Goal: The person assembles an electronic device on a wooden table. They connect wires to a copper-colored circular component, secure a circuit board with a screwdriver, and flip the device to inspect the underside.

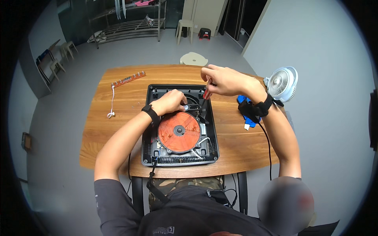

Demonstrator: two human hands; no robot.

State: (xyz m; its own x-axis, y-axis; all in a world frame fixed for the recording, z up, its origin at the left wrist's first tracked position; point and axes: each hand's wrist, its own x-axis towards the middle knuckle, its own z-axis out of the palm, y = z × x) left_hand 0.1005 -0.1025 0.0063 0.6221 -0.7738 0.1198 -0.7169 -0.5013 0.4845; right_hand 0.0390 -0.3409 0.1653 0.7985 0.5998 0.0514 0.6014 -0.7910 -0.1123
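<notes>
On the bench, right in front of the person, a big black case is set down flat with its insides showing. Its shape is a box with rounded corners. Along the near side, rows of little slots are cut, and a black cord is hung over the bench edge at the left. Thin white wires are seen by the near right part of the coil.

Most of the middle is filled by a flat, round, orange coil (it is marked with darker streaks), and a dark hub is set at its center. Just past the coil, the left hand is held low with bent fingers at a small pale round part; whether that part is gripped cannot be told. Near the far right corner, a red tool is held in the closed right hand.

To the right, a blue thing is partly hidden by the wrist, and farther off a pale fan is seen. At the far left, a thin orange strip is laid with a white wire. Past the bench, a pale stool is seen.
</notes>
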